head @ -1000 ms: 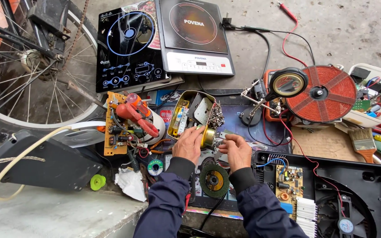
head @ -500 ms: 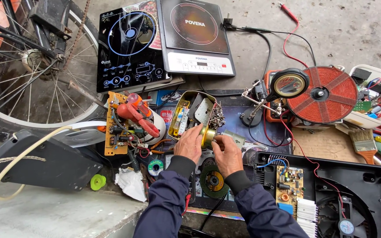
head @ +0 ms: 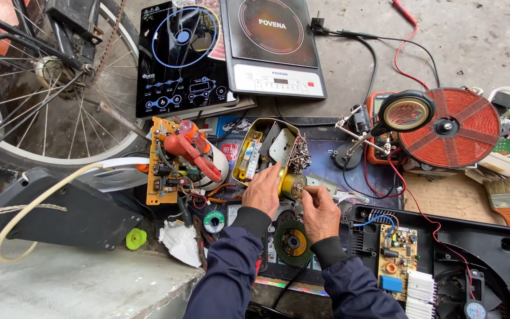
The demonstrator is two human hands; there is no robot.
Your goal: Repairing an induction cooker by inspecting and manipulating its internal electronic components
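Note:
My left hand (head: 262,192) grips a small brass-coloured cylinder, a little motor (head: 293,184), just below a yellow tin (head: 254,142) full of screws and metal parts. My right hand (head: 320,215) is closed at the cylinder's right end, fingers pinched on its tip. Both hands are above a dark work mat (head: 326,153). A round grinding disc (head: 293,242) lies between my wrists. Both sleeves are dark blue.
Two black induction cooktops (head: 181,56) (head: 273,47) lie at the back. A red copper coil (head: 453,127), a magnifier stand (head: 407,113), an opened cooker base with circuit board (head: 396,257), a red-handled tool on a board (head: 193,150), a brush (head: 503,198) and a bicycle wheel (head: 42,88) surround the mat.
My right hand has moved left, closer to the cylinder and the left hand. The left hand has stayed in place on the cylinder.

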